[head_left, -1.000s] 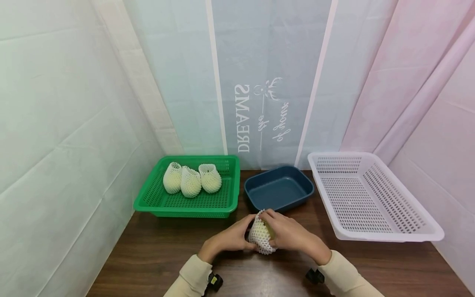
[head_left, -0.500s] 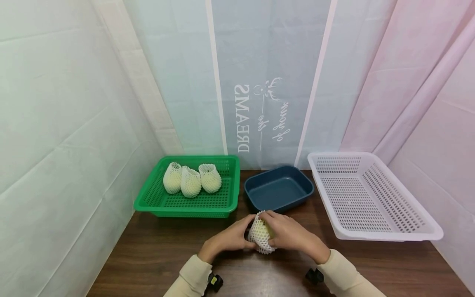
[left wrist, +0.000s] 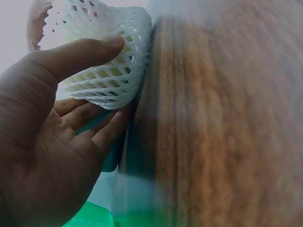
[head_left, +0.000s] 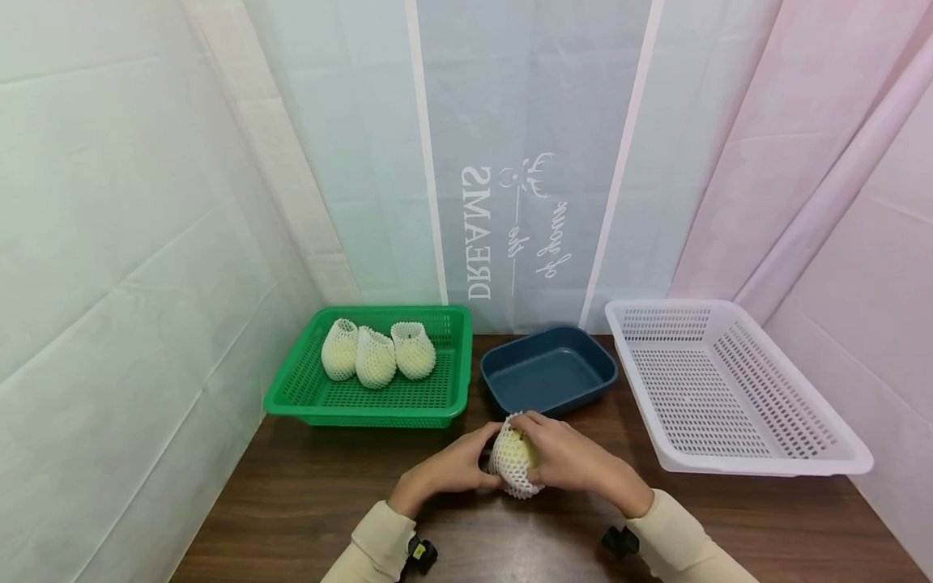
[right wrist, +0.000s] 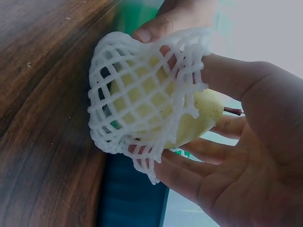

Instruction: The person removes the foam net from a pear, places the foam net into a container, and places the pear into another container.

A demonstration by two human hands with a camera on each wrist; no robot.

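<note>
A yellow-green pear (right wrist: pixel 206 113) stands upright on the table between both hands, its brown stem up. A white foam net (right wrist: pixel 137 94) wraps its lower part and gapes at the top, leaving the right side of the pear bare in the right wrist view. My left hand (head_left: pixel 461 465) holds the net from the left; its thumb (left wrist: pixel 94 49) lies over the mesh, with the fingers on the far side. From the right, my right hand (head_left: pixel 568 455) grips the pear and net, and its thumb and fingertips reach inside the net's rim, showing through the holes.
Behind the hands sits a dark blue basin (head_left: pixel 554 393). At the back left, a green basket (head_left: pixel 306 409) carries three netted pears (head_left: pixel 375 360). A white basket (head_left: pixel 765 464) stands to the right. All rest on a brown wooden table (head_left: pixel 291 502) before a curtain.
</note>
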